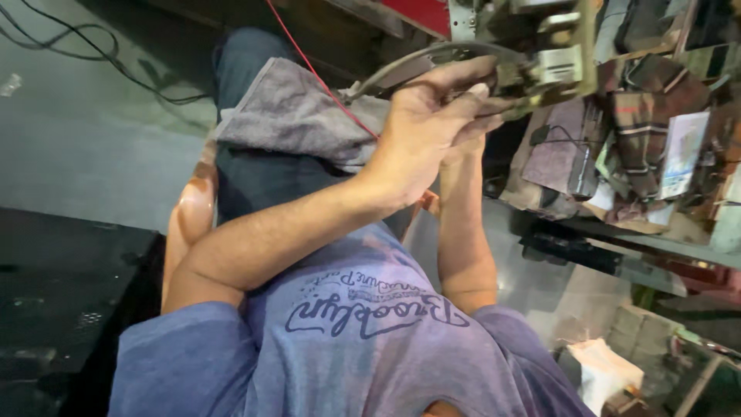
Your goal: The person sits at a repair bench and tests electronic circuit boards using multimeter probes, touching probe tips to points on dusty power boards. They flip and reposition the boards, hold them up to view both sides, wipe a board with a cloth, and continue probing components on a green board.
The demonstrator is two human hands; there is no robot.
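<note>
Worn circuit board with bundled cable, held up over the lap

The circuit board point(540, 58) is olive-brown and grimy, crowded with blocky pale and metal parts, tilted with its lower edge gripped. A grey sheathed cable point(432, 54) arcs from its left side down toward a grey cloth point(297, 116), and a thin red wire point(309, 66) runs slantwise across that cloth.
</note>
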